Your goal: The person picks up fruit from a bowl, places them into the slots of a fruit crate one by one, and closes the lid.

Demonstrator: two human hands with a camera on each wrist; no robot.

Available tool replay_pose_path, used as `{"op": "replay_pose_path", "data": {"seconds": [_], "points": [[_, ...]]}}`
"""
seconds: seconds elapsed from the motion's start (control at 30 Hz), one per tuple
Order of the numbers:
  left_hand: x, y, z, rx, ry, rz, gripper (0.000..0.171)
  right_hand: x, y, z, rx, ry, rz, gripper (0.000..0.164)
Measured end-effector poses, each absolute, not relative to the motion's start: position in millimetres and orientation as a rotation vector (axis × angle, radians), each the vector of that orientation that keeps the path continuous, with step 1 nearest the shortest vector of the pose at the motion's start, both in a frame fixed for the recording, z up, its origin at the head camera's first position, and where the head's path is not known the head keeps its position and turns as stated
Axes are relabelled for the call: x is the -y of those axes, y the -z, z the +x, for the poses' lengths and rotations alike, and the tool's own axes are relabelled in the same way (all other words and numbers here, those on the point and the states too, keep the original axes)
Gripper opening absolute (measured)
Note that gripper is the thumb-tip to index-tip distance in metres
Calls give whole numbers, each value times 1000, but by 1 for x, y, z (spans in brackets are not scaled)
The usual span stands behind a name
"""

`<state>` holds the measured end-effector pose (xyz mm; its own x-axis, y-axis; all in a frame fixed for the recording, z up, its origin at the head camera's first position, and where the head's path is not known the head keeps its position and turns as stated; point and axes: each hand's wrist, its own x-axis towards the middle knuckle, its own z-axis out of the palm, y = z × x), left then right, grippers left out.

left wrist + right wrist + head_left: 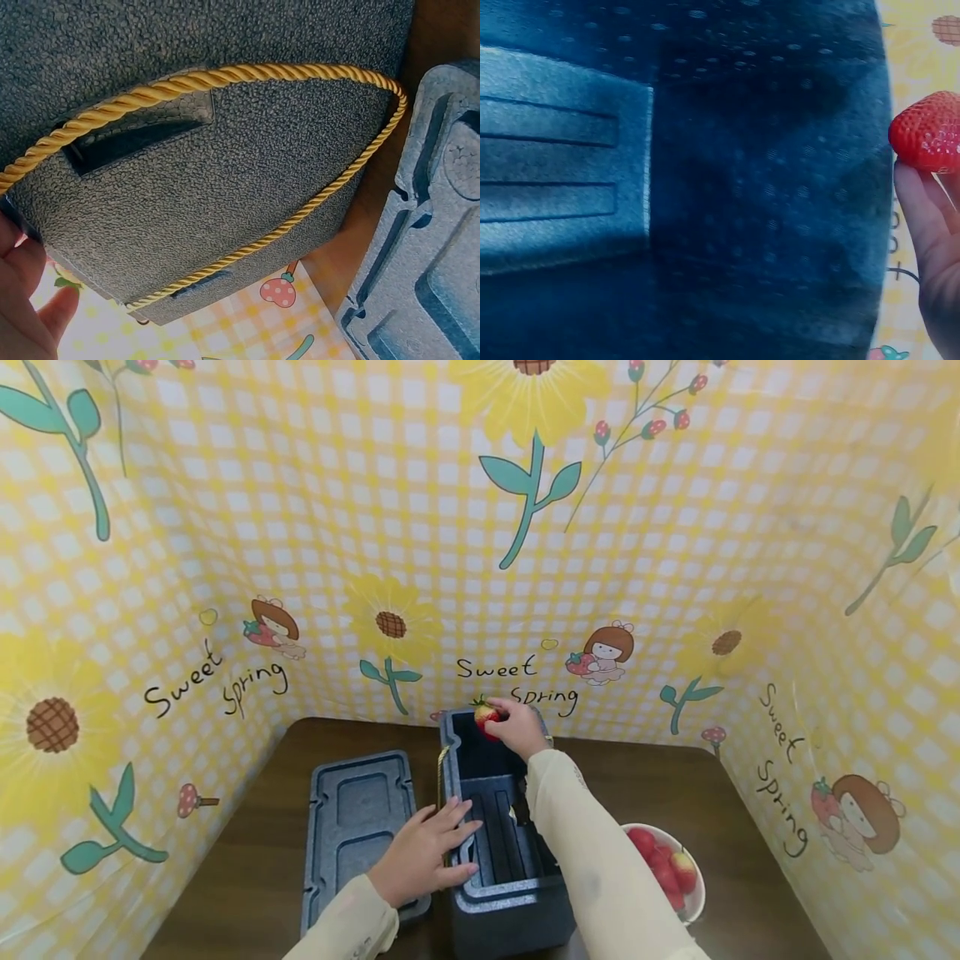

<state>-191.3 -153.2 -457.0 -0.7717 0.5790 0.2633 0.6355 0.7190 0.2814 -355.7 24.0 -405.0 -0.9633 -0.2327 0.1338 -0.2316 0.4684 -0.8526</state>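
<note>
My right hand [521, 728] pinches a red strawberry [485, 717], yellowish near its green leafy top, over the far end of a dark grey-blue foam box [513, 922]. The right wrist view shows the strawberry [930, 133] at the fingertips, beside the box's far rim. My left hand [426, 850] rests on the box's left rim, fingers spread and reaching over the edge. Inside, the box floor [501, 827] has long ridges. A twisted gold cord handle [251, 73] loops along the left outer wall, seen close in the left wrist view.
Left of the box lies its foam lid [365, 806], flat on the dark wooden table [232, 877]. A white bowl [701, 902] of several red fruits [660, 868] stands to the right, partly behind my right sleeve. Yellow checked cloth [420, 527] walls surround the table.
</note>
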Motion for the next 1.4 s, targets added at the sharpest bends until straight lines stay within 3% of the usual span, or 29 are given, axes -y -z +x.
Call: {"op": "replay_pose_path", "data": {"seconds": [0.83,1.4], "points": [[154,457,-191,2746,583,-978,54,-12,446,-352,-2677,1298,-437,42],[152,456,-190,2777,581,-953,55,-52,380,-353,-2639,1208,-394,45]]}}
